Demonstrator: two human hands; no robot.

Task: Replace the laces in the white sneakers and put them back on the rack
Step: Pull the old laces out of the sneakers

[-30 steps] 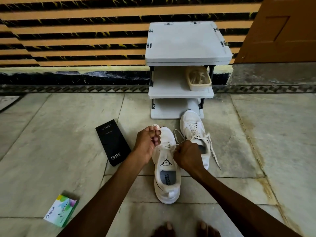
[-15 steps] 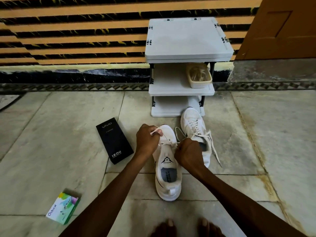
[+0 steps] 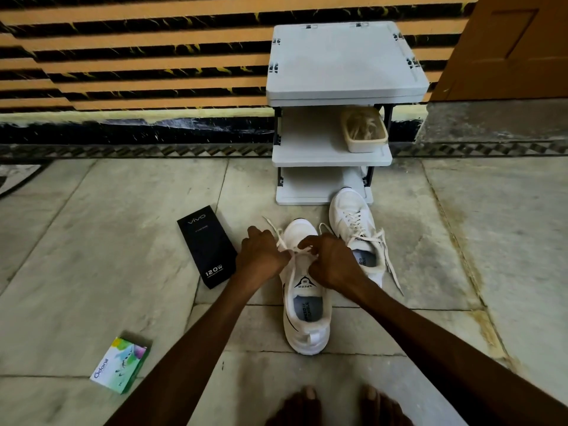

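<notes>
Your left hand [image 3: 259, 256] and right hand [image 3: 333, 265] both pinch the lace [image 3: 280, 239] — it runs crosswise between them, over the near sneaker [image 3: 307, 333] (toe pointing at the rack [image 3: 344, 63]).

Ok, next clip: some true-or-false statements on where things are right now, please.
1. The left hand and the right hand both pinch the lace of the near sneaker. True.
2. The second sneaker stands on the rack. False: it is on the floor, in front of the rack.
3. The black box lies on the floor left of the near sneaker. True.
4. The beige tub sits on top of the rack. False: it is on the middle shelf.
</notes>
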